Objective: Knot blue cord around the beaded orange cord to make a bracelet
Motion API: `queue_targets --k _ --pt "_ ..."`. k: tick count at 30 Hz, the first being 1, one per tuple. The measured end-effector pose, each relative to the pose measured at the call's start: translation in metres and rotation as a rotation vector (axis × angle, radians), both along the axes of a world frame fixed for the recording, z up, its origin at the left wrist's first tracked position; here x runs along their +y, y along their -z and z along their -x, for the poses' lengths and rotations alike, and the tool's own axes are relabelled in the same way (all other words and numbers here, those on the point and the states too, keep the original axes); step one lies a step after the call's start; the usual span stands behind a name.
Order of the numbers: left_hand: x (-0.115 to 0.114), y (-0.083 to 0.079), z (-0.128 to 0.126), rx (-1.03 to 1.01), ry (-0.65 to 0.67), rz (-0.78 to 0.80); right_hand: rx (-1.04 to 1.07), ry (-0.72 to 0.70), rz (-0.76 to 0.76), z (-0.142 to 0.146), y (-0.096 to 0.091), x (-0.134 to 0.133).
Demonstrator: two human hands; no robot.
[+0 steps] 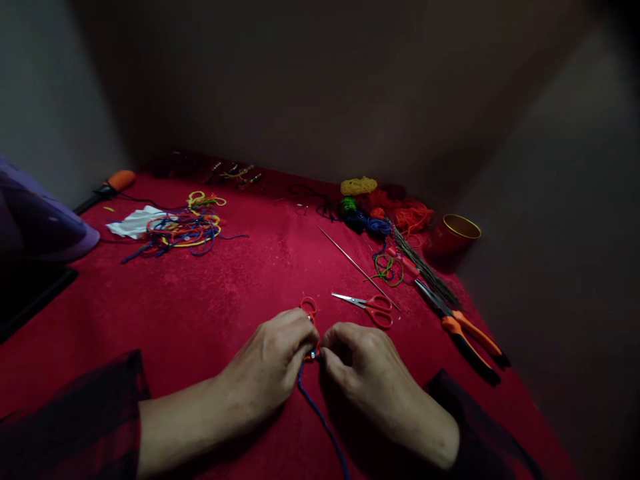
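Note:
My left hand (273, 357) is closed on a small piece of red and blue yarn work (313, 355) with shiny silvery bits in it. A red yarn loop (309, 306) sticks out beyond its fingers. From the piece a dark blue yarn (320, 413) trails towards me over the cloth. My right hand (377, 373) pinches at the right edge of the piece, thumb and forefinger together; what lies between those fingertips is too small to make out. Red-handled scissors (377, 309) lie just beyond my right hand, blades pointing left.
On the red cloth (250, 280) lie a thin metal rod (350, 260), orange-handled pliers (457, 323), a bundle of thin sticks (425, 267) and yarn balls (377, 227). A red cup (455, 237) stands at right. Tangled yarn (185, 230) and white paper (135, 222) lie at left.

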State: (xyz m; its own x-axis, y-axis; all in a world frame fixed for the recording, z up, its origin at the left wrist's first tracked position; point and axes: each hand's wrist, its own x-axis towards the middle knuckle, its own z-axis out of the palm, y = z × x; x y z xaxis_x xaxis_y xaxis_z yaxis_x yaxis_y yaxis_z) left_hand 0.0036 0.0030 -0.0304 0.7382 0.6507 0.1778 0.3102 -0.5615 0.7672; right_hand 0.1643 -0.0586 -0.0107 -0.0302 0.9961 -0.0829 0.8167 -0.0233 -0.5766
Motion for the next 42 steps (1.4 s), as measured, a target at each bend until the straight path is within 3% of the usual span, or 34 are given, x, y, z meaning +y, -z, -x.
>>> queue_targets --k 8,24,34,42 --pt "-0.003 0.003 0.000 -0.008 -0.033 -0.019 0.190 0.105 0.124 0.005 -0.001 0.003" --pt "-0.002 0.006 -0.001 -0.048 -0.037 -0.004 0.234 0.202 0.074 0.015 0.008 0.002" --pt "-0.004 0.006 -0.002 0.012 -0.051 0.013 0.645 0.177 0.360 0.002 0.013 0.010" --pt "-0.003 0.003 -0.002 0.032 -0.035 0.015 0.763 0.218 0.444 0.003 0.006 0.012"
